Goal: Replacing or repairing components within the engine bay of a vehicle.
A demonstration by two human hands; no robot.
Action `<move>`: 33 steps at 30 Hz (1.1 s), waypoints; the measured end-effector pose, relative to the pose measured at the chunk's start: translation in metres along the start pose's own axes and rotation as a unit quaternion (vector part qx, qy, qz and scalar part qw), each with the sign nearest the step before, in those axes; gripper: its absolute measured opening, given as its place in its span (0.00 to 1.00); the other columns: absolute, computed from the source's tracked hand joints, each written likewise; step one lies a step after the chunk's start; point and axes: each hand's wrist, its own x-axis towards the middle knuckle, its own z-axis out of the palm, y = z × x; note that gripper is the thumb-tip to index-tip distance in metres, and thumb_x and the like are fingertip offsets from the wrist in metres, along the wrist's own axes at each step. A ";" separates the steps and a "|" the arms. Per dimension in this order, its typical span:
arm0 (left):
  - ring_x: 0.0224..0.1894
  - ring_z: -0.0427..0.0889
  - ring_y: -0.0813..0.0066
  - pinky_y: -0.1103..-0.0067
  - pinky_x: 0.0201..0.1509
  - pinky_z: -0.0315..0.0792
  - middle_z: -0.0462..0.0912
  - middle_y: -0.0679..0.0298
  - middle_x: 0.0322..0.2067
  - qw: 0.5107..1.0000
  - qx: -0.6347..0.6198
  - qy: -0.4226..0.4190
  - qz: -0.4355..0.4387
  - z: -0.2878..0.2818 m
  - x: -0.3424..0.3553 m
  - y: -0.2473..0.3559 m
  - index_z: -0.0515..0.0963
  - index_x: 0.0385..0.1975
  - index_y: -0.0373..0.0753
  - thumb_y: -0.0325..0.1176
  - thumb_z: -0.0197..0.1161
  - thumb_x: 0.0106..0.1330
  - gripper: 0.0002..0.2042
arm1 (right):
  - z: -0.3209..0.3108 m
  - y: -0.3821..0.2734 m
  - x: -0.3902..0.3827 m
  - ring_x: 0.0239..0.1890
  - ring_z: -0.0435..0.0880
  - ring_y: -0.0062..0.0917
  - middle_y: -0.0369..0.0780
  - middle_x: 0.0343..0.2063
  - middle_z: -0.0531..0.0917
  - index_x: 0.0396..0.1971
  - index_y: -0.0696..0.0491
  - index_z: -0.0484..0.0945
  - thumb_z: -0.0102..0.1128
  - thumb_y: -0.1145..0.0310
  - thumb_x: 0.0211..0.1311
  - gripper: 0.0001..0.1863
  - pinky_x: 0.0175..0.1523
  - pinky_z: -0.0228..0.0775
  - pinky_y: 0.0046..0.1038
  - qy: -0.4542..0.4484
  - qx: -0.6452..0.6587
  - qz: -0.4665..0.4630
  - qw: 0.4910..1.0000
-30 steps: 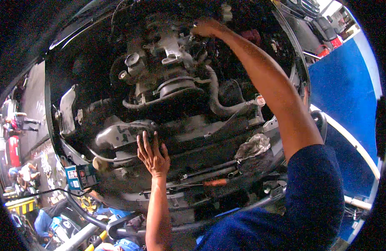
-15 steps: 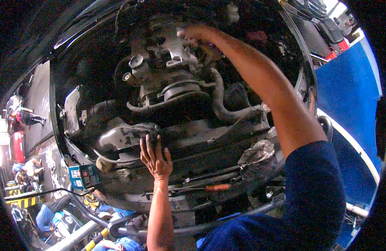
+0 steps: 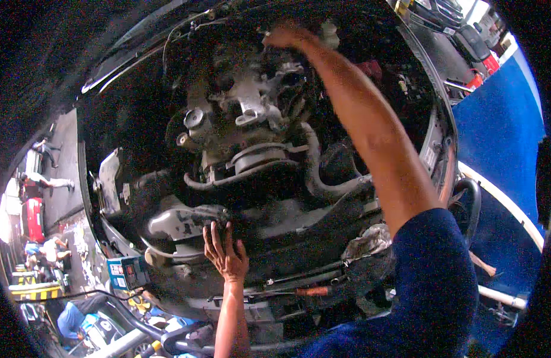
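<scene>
My left hand lies with spread fingers at the front of the engine bay, fingertips on or just beside a silvery metal cover. High up at the back of the engine, my right hand is bent over parts beside a pale plastic piece; its fingers are blurred, and what they touch or hold is unclear. A round pulley and a curved hose sit between my hands. Along the front edge lie a crumpled rag and an orange-handled tool.
A teal box rests at the left front corner, near a black bull bar. Co-workers and a red cabinet are at left. A blue panel is at right, with another car behind it.
The view has shifted, so the engine bay sits lower in the picture. My right hand has moved farther back over the engine. My left hand keeps its place by the silvery cover.
</scene>
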 end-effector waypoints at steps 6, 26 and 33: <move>0.73 0.57 0.45 0.56 0.69 0.55 0.61 0.55 0.71 0.999 0.015 -0.029 -0.021 -0.001 0.001 0.003 0.71 0.65 0.48 0.44 0.47 0.74 0.22 | 0.011 -0.037 -0.014 0.49 0.84 0.45 0.47 0.45 0.86 0.44 0.51 0.85 0.62 0.54 0.53 0.22 0.54 0.77 0.45 -0.119 0.048 0.007 0.992; 0.73 0.56 0.45 0.56 0.69 0.55 0.61 0.54 0.71 0.999 0.003 -0.026 -0.020 -0.003 0.001 0.002 0.72 0.65 0.47 0.44 0.50 0.73 0.22 | 0.111 -0.034 0.053 0.30 0.86 0.35 0.44 0.32 0.86 0.47 0.57 0.80 0.55 0.47 0.67 0.27 0.34 0.79 0.47 -0.211 0.484 0.258 0.809; 0.72 0.58 0.45 0.56 0.69 0.55 0.61 0.55 0.70 1.000 -0.004 -0.017 -0.017 -0.002 0.000 -0.001 0.73 0.64 0.49 0.44 0.50 0.73 0.21 | 0.062 -0.034 0.013 0.16 0.78 0.33 0.43 0.19 0.80 0.29 0.59 0.80 0.54 0.45 0.68 0.28 0.22 0.70 0.40 -0.094 0.290 0.157 0.939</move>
